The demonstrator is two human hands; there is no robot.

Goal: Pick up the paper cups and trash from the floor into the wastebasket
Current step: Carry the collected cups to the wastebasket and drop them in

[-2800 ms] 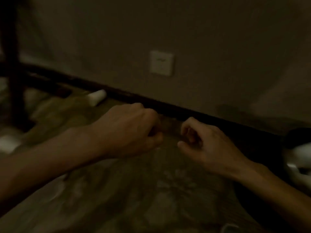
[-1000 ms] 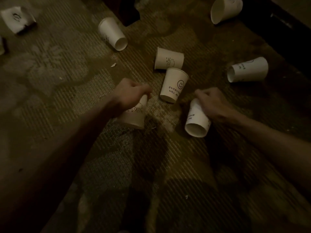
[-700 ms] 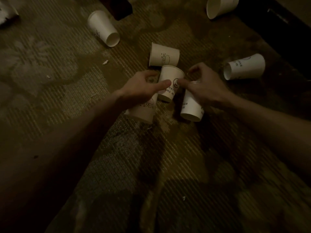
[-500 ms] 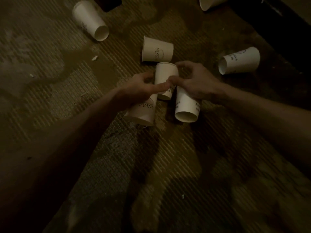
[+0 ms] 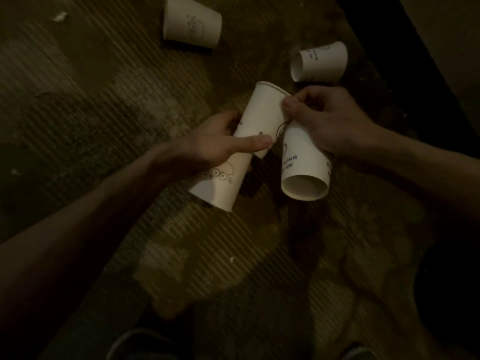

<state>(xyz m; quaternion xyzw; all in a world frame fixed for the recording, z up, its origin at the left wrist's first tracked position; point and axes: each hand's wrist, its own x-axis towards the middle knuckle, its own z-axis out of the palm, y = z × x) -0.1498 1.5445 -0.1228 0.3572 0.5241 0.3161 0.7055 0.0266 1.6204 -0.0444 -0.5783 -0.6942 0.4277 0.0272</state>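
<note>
Right hand (image 5: 330, 123) grips OK-printed cup (image 5: 304, 165); left hand (image 5: 215, 148) grips circle-doodled cup (image 5: 220, 184).

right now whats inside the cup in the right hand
The cup in the right hand has its mouth toward the camera: only bare inner wall shows, nothing in it. Its bottom cannot be seen.

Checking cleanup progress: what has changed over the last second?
The left hand and right hand moved inward to the middle cup that lay between them and now pinch it from both sides. Each still holds its own cup, the circle-print cup on the left, the lettered cup on the right. The top cup and the upper-right cup stay lying on the carpet.
</note>
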